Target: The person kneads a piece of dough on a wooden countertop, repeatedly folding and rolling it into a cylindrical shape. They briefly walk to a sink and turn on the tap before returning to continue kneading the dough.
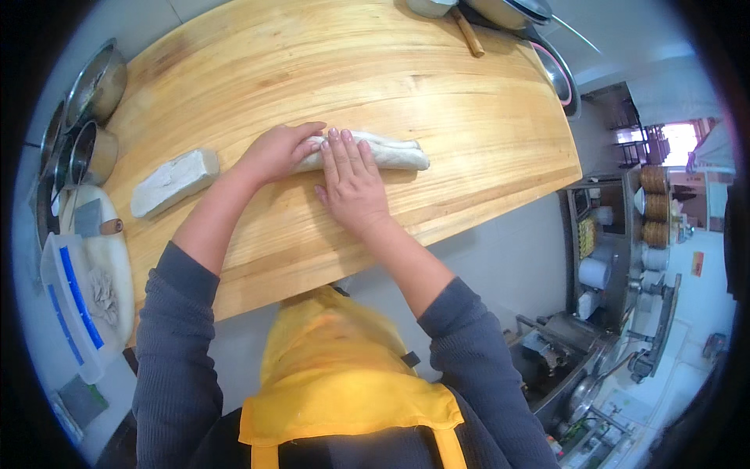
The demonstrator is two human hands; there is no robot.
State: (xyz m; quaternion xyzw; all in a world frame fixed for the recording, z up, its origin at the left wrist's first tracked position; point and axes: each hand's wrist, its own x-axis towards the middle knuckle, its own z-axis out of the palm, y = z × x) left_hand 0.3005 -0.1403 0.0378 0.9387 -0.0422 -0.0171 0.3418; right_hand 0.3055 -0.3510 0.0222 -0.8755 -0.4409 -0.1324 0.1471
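A pale roll of dough [398, 153] with a lengthwise seam lies on a wooden worktop [469, 105]. My left hand [284, 149] curls over the roll's left end, thumb and fingers against the dough and hiding that end. Flat across the middle of the roll rests my right hand [351, 182], palm down with the fingers stretched out. To the left of my left forearm lies a second, blocky piece of dough [176, 180], apart from both hands.
Along the left edge stand metal bowls [96, 88], a scraper with a wooden handle [110, 227], a white board [120, 275] and a clear plastic container [73, 305]. A wooden handle [469, 35] lies at the far edge near pans. Right, past the floor, stands kitchen equipment [562, 346].
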